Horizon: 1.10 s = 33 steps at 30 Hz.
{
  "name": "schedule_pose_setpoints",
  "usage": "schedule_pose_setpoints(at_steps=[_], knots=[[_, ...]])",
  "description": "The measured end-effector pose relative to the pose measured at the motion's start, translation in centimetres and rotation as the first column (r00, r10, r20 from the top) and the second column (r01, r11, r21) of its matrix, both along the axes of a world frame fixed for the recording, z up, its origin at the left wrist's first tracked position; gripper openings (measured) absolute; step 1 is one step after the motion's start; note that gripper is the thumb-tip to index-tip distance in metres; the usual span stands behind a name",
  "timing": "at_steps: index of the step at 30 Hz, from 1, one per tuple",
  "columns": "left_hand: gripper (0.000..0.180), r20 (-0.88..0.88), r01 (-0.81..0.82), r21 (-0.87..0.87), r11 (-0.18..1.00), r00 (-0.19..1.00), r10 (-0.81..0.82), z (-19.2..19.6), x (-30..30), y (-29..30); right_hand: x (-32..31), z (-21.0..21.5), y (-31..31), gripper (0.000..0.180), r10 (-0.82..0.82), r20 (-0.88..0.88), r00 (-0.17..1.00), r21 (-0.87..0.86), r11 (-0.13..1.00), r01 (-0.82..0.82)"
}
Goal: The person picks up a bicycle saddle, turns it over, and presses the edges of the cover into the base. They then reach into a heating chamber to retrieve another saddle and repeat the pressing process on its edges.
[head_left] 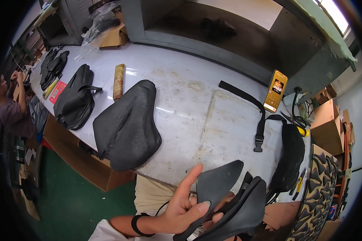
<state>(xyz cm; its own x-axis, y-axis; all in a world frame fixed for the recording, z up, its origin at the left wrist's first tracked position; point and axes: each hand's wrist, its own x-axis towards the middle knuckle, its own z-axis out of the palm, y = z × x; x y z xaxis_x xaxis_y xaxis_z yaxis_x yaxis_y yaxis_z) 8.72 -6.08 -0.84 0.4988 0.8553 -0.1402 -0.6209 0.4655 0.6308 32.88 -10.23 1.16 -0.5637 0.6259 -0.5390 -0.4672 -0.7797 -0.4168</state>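
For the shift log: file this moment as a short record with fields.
left hand: left hand grips dark curved fabric pieces, fingers wrapped over the edge
right hand: not clearly seen, hidden under the pieces
worktable: grey worktable with a large black padded piece, a black strap with buckle, a propped phone
far left: another person
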Motion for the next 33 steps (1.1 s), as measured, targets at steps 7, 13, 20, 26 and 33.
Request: schedule_pose_setpoints(at_steps=[7,13,20,26,33], knots=[[0.075,0.125,-0.039,0.059,0.998,0.992,0.031,-2.9,0.7,-1.9,1.6,-0.8,-1.6,0.037,-0.021,0.06,0.998,0.012,1.0,0.02],[0.071,0.083,-0.193,0.123,0.973,0.979,0.184,-0.9,2.0,-1.5,2.9,-1.8,-2.8,0.037,-0.028,0.112,0.993,0.008,1.0,0.027],[0.078,0.052,-0.119,0.284,0.951,0.993,0.109,-1.9,1.7,-1.6,4.0,-3.0,-4.2,0.036,-0.03,0.164,0.986,0.006,1.0,0.029],[0.074,-0.114,-0.19,0.558,0.808,0.947,0.301,-2.9,2.0,-2.0,4.4,-4.1,-4.4,0.036,-0.016,0.207,0.978,0.004,1.0,0.015],[0.073,-0.212,-0.182,0.506,0.843,0.921,0.326,-1.3,0.4,-1.1,4.3,-6.2,-3.8,0.035,-0.012,0.243,0.97,0.024,1.0,0.006]])
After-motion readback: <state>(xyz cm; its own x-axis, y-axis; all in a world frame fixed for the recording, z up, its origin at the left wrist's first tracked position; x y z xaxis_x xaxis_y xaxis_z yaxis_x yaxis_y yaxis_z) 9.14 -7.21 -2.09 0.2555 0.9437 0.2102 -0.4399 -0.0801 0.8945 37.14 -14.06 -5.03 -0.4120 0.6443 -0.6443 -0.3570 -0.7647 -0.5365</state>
